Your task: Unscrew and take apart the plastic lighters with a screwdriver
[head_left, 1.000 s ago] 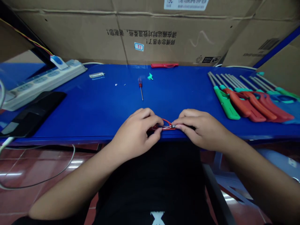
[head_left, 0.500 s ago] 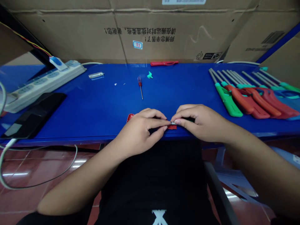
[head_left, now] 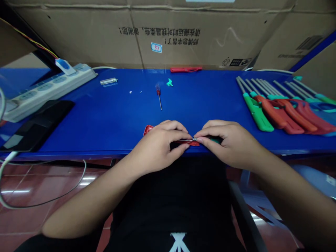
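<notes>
Near the front edge of the blue table lies a red plastic casing (head_left: 148, 130), mostly covered by my left hand (head_left: 162, 147). That hand has its fingers curled over the casing, with thumb and index fingertips close to a thin wire; whether they pinch it cannot be made out. My right hand (head_left: 227, 141) pinches a small metal piece (head_left: 195, 139) between thumb and index finger, above the casing's right end. Something dark green shows under the right palm. A screwdriver (head_left: 159, 95) and a small green part (head_left: 169, 82) lie farther back.
Several long-necked lighters (head_left: 283, 112) lie in a row at the right. At the left are a power strip (head_left: 49, 85) and a black device (head_left: 39, 124) with a cable. A red casing piece (head_left: 186, 70) and a clear tube (head_left: 108, 81) lie toward the cardboard (head_left: 168, 56).
My hands have moved slightly apart, and a thin wire now shows between them. The view has shifted a little.
</notes>
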{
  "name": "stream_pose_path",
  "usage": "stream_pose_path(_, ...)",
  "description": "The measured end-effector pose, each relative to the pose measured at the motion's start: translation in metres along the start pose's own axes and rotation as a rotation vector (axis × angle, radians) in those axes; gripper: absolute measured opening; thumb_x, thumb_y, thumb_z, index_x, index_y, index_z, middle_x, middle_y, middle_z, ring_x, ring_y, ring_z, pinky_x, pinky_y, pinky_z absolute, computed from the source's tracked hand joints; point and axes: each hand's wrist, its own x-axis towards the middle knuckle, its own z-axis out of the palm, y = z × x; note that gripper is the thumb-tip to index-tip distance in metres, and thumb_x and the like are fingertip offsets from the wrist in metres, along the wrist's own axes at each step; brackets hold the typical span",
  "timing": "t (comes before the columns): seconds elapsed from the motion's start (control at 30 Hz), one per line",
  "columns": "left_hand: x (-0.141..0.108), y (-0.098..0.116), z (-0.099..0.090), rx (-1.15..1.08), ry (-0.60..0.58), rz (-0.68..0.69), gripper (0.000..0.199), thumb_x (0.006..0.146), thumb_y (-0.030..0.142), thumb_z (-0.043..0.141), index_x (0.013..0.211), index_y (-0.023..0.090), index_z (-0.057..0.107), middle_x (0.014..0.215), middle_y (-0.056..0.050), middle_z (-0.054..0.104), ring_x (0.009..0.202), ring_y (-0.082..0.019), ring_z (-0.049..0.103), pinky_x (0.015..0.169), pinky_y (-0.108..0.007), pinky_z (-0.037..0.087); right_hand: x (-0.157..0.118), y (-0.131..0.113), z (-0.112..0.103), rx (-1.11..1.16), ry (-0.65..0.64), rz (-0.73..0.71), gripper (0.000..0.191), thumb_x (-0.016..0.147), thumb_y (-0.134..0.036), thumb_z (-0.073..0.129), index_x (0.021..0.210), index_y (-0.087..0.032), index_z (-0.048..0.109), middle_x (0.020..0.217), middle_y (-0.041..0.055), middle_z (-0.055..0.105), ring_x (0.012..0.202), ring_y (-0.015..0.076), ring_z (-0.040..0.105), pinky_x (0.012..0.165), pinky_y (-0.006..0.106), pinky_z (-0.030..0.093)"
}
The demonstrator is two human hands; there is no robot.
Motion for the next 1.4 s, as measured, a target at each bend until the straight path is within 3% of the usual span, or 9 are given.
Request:
stream_pose_path(0.3, 0.001, -0.003, 0.0, -0.011, -0.005, -0.01, 0.018, 0.092, 0.023, 0.066, 0.107, 0.023, 0.075, 0.11, -0.004, 0.069, 0.102, -0.019, 0.065, 0.095, -0.036, 0.051, -0.005, -0.005, 0.003, -0.034, 0.011, 0.011, 0.018, 0.094, -0.024, 0.059, 0.096, -0.022, 0.077, 0.092, 0.0028, 0.072, 0.084, 0.0155, 0.066, 0.075, 0.028, 0.051)
stream_pose_path(0.53, 0.001, -0.002, 0.0, 0.019, -0.008, -0.009, 0.018, 0.091, 0.023, 0.067, 0.107, 0.022, 0.074, 0.107, -0.003, 0.069, 0.1, -0.018, 0.063, 0.094, -0.036, 0.05, -0.004, -0.003, 0.007, 0.003, 0.055, 0.096, 0.01, 0.088, -0.021, 0.065, 0.089, -0.022, 0.076, 0.085, 0.0013, 0.068, 0.073, 0.0128, 0.063, 0.067, 0.026, 0.049)
stream_pose_path(0.77, 0.002, -0.002, 0.0, 0.041, -0.021, -0.028, 0.017, 0.09, 0.025, 0.068, 0.106, 0.022, 0.073, 0.107, -0.004, 0.07, 0.1, -0.019, 0.063, 0.093, -0.036, 0.05, 0.011, -0.004, -0.003, 0.042, -0.077, 0.151, 0.01, 0.087, -0.023, 0.067, 0.08, -0.023, 0.073, 0.08, 0.0001, 0.067, 0.071, 0.0133, 0.061, 0.064, 0.026, 0.046)
stream_pose_path(1.0, 0.002, -0.001, 0.002, 0.053, 0.056, -0.03, 0.015, 0.09, 0.014, 0.062, 0.099, 0.019, 0.072, 0.105, -0.003, 0.072, 0.098, -0.017, 0.065, 0.092, -0.034, 0.051, 0.007, 0.007, 0.001, 0.034, -0.082, -0.069, 0.018, 0.094, -0.021, 0.059, 0.106, -0.022, 0.073, 0.089, 0.0027, 0.063, 0.082, 0.0143, 0.06, 0.074, 0.027, 0.047)
stream_pose_path(1.17, 0.004, -0.001, 0.002, 0.034, 0.059, -0.045, 0.017, 0.092, 0.012, 0.057, 0.097, 0.019, 0.072, 0.103, -0.004, 0.073, 0.096, -0.017, 0.067, 0.09, -0.034, 0.053, 0.002, 0.01, 0.005, -0.011, -0.052, -0.153, 0.024, 0.095, -0.018, 0.054, 0.108, -0.021, 0.074, 0.088, 0.0044, 0.059, 0.08, 0.016, 0.057, 0.074, 0.03, 0.045)
stream_pose_path(1.4, 0.005, -0.002, -0.009, 0.092, 0.003, -0.023, 0.018, 0.095, 0.014, 0.055, 0.099, 0.018, 0.072, 0.108, -0.006, 0.072, 0.1, -0.018, 0.067, 0.09, -0.032, 0.054, 0.008, 0.003, 0.001, -0.14, -0.158, -0.182, 0.028, 0.097, -0.018, 0.046, 0.109, -0.02, 0.071, 0.091, 0.0073, 0.056, 0.085, 0.0201, 0.053, 0.078, 0.035, 0.044)
